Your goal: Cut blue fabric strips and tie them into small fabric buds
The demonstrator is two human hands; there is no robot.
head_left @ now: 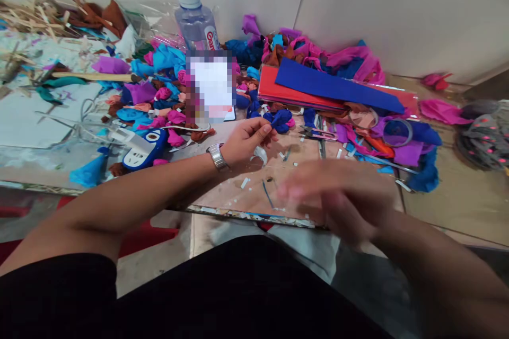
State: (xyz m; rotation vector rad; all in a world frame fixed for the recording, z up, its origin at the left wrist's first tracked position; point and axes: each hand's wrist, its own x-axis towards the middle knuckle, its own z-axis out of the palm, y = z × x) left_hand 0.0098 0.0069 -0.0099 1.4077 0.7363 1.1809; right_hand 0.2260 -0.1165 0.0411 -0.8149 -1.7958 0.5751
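Observation:
My left hand, with a metal watch on the wrist, is closed in a pinch over the middle of the table. At its fingertips is a small bunched piece of dark blue crepe paper, with more blue pieces just behind it. My right hand is over the front edge, to the right of the left hand. Motion smears it, so its fingers and anything in them cannot be made out. Small thread snips lie beyond the hands. Under them the table carries paper scraps and a dark thin strip.
A flat blue crepe sheet rests on a red pack. Behind the pixelated white rectangle stands a bottle. A blue-and-white power socket with a charger is on the left. Tape rolls, colourful crumpled paper and wooden sticks crowd the table.

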